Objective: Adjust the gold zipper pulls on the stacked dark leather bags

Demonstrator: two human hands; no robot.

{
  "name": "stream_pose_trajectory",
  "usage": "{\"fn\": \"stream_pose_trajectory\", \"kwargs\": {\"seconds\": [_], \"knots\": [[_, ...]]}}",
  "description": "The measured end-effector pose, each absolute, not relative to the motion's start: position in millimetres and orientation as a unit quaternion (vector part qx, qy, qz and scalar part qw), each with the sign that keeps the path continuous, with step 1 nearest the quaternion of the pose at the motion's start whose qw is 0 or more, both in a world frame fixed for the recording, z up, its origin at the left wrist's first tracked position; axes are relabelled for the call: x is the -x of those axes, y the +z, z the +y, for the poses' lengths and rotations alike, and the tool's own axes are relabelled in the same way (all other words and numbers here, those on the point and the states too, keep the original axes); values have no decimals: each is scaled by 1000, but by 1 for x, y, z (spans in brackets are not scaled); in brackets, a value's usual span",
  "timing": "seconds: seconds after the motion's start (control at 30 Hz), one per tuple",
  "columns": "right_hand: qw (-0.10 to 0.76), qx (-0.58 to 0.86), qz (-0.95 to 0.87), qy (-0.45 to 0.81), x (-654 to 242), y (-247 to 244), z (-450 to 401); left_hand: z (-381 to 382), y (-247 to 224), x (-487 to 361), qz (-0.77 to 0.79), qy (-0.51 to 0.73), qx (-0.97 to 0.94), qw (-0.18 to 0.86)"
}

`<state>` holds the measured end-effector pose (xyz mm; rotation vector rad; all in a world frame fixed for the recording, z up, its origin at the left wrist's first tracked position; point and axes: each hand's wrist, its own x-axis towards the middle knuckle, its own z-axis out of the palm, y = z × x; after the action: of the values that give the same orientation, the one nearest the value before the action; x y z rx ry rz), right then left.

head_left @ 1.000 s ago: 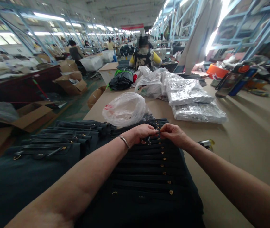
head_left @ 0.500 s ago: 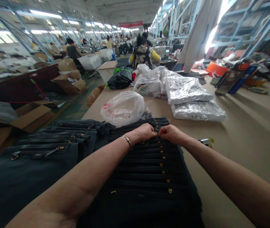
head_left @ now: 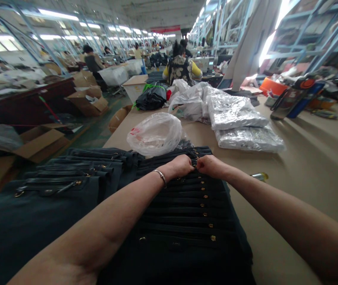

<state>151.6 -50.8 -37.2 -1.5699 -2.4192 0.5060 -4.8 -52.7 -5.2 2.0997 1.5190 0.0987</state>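
Observation:
A stack of dark garments (head_left: 183, 213) with black straps and small brass studs lies fanned out in front of me on the tan table (head_left: 305, 166). My left hand (head_left: 182, 165), with a thin bracelet at the wrist, and my right hand (head_left: 212, 166) meet knuckle to knuckle at the far end of the stack. Both pinch a strap with a small metal fitting between the fingertips. A second fanned pile of the same dark garments (head_left: 73, 174) lies to the left.
A crumpled clear plastic bag (head_left: 155, 134) sits just beyond my hands. Bagged folded goods (head_left: 240, 122) lie further right, a small yellow-tipped object (head_left: 259, 176) by my right forearm. A seated person (head_left: 182, 69) works at the table's far end. Cardboard boxes (head_left: 38, 142) stand on the floor at left.
Both hands have slid slightly further away along the stack and closed in tighter together over the strap fitting. The seated person has turned away.

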Motion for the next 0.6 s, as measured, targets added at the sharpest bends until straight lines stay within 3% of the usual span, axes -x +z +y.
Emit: {"fn": "stream_pose_trajectory", "kwargs": {"seconds": [0.27,0.6], "knots": [[98,530,-828,155,-152,-49,-49,-53,-6,0,577,41,-773,260],[184,535,-813,136,-160,-40,-62,-55,4,20,597,78,-744,292]]}}
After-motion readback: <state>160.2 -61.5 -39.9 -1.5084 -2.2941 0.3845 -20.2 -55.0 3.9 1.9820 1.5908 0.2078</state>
